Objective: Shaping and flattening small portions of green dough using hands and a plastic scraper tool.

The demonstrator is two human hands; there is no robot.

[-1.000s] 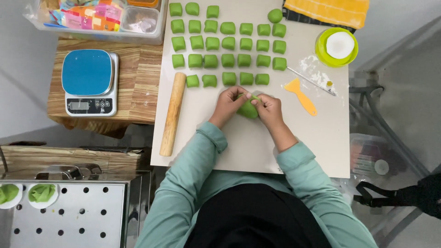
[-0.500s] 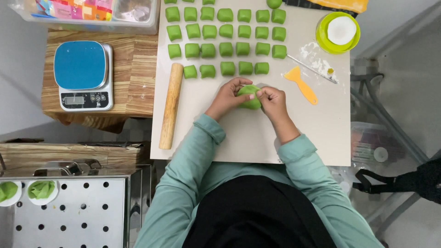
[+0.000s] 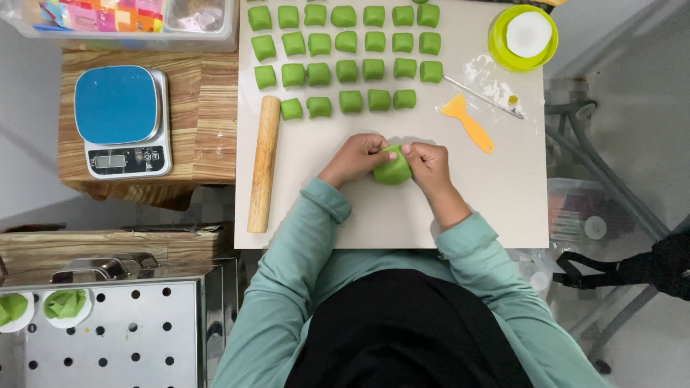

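At the far left of the frame, low down, a perforated steel tray (image 3: pixel 108 338) carried two green pieces in white cups at its edge. Above it, a digital scale with a blue top (image 3: pixel 122 121) sat on a wooden block. Next came the wooden rolling pin (image 3: pixel 263 164), lying nearly upright in the picture along the left edge of the pale counter (image 3: pixel 496 208).

In the middle of the counter the left hand (image 3: pixel 358 156) was curled closed, its fingertips pinching the left side of a green dough piece (image 3: pixel 392 171). The right hand (image 3: pixel 428 162) closed on the dough's right and top edge in the same way, so the piece was held between both, at or just above the counter. The dough looked soft, light and easily dented, likely a little tacky; it seemed best held by its rim with fingertips, with the body cradled rather than squeezed. It was a rounded lump with no clear long axis, its gathered opening facing up toward the camera as far as could be told.

Above the hands, rows of green dough blocks (image 3: pixel 346 43) filled the upper centre. To the right lay an orange scraper (image 3: pixel 468 123), slanting toward lower right, and a green bowl of white flour (image 3: pixel 523 37) in the upper right.
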